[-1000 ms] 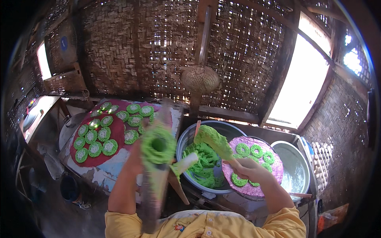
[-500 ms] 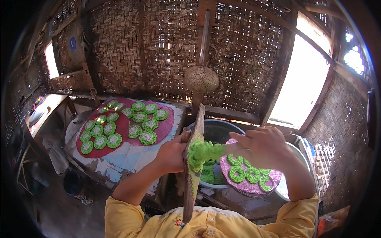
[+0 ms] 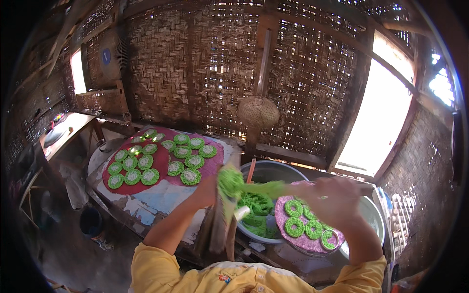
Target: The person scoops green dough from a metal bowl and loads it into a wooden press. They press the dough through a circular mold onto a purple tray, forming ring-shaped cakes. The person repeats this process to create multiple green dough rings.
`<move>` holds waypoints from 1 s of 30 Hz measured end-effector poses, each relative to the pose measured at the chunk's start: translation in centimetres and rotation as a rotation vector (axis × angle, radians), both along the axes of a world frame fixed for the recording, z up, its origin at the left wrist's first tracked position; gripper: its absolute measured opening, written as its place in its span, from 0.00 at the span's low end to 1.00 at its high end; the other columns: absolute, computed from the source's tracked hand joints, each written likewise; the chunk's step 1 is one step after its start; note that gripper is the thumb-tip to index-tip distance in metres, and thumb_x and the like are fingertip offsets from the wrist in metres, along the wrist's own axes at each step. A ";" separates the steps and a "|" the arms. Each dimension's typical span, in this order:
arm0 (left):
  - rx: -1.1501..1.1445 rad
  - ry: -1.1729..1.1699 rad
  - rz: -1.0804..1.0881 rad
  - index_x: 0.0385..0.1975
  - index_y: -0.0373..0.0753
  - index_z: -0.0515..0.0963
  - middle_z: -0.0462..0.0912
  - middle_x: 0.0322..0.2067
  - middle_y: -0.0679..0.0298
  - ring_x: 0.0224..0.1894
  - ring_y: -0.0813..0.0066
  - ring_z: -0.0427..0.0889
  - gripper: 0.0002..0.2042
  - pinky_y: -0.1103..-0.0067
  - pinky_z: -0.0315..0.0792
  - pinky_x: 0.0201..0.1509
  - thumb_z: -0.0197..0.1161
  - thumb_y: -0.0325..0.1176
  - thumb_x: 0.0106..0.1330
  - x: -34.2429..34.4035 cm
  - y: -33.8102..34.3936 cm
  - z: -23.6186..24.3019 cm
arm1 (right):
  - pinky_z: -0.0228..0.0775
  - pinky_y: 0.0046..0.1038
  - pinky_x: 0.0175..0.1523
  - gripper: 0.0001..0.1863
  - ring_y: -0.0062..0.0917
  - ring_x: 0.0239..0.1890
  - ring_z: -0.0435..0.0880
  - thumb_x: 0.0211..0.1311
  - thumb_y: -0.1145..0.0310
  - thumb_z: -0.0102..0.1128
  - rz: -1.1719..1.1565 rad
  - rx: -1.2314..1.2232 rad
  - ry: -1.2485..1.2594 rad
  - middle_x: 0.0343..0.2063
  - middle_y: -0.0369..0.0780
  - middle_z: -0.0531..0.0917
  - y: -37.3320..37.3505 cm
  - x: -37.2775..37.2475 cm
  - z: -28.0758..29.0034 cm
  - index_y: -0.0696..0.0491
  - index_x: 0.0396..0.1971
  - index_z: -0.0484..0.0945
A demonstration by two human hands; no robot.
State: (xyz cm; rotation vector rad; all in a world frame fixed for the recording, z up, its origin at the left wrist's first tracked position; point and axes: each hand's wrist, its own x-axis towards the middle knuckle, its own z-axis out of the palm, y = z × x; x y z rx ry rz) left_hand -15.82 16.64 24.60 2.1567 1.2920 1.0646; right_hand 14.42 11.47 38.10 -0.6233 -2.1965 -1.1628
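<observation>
My left hand [image 3: 208,191] grips a long wooden tool [image 3: 218,227] held in front of my body; the board hides part of its fingers. Bright green dough [image 3: 229,181] is piled on the tool's upper part, and a short white cylinder [image 3: 241,213] sticks out at its side. My right hand [image 3: 337,200], blurred by motion, is closed on a flat spatula-like tool [image 3: 266,189] smeared green that reaches to the dough. Below lies a basin [image 3: 259,239] with more green dough [image 3: 256,205] in it. Beside it, green dough rings [image 3: 294,227] lie on a pink round mat [image 3: 283,215].
At left, a table carries red [image 3: 129,188] and pink [image 3: 217,146] mats with several green rings with pale centres. A ring mould [image 3: 330,239] rests on the right mat. A pale tub [image 3: 373,219] stands at right. A woven wall [image 3: 195,68] rises behind.
The wooden tool has moved down and left with my left hand, and its side now shows the white cylinder. My right hand has moved slightly down. An orange handle now shows in the basin.
</observation>
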 end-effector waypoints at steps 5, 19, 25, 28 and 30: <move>-0.715 -1.049 -0.451 0.51 0.38 0.69 0.77 0.46 0.62 0.45 0.71 0.77 0.30 0.74 0.73 0.50 0.71 0.41 0.47 0.1 0.7 -1.2 | 0.63 0.22 0.21 0.12 0.20 0.18 0.76 0.45 0.63 0.69 0.072 -0.169 0.348 0.18 0.30 0.78 3.7 1.5 -2.9 0.49 0.31 0.78; -0.717 -1.568 -0.997 0.51 0.37 0.69 0.75 0.46 0.56 0.46 0.65 0.77 0.16 0.73 0.72 0.52 0.43 0.37 0.68 0.2 7.0 -7.6 | 0.69 0.23 0.25 0.14 0.24 0.20 0.81 0.40 0.72 0.70 0.247 -0.597 0.555 0.20 0.36 0.82 1.2 -1.0 -10.8 0.54 0.31 0.78; -0.443 -1.068 -0.330 0.50 0.36 0.70 0.77 0.45 0.57 0.45 0.67 0.78 0.17 0.72 0.73 0.49 0.51 0.37 0.65 1.6 1.0 -1.5 | 0.70 0.27 0.24 0.14 0.27 0.22 0.81 0.48 0.59 0.67 0.075 -0.762 0.406 0.20 0.37 0.81 1.3 1.0 -8.0 0.49 0.33 0.79; -0.024 -0.233 -0.044 0.48 0.37 0.73 0.78 0.44 0.57 0.44 0.66 0.79 0.20 0.73 0.72 0.47 0.62 0.38 0.55 1.4 -0.9 0.0 | 0.72 0.27 0.25 0.12 0.28 0.24 0.82 0.52 0.58 0.64 0.151 -0.724 0.287 0.23 0.37 0.82 1.7 2.0 -5.3 0.49 0.33 0.79; -0.011 -0.263 -0.046 0.44 0.39 0.76 0.78 0.43 0.56 0.42 0.63 0.80 0.21 0.72 0.72 0.46 0.66 0.40 0.50 1.5 -1.7 0.6 | 0.72 0.28 0.25 0.15 0.27 0.22 0.82 0.58 0.50 0.56 -0.017 -0.661 0.161 0.20 0.35 0.82 1.3 2.4 -2.8 0.46 0.33 0.80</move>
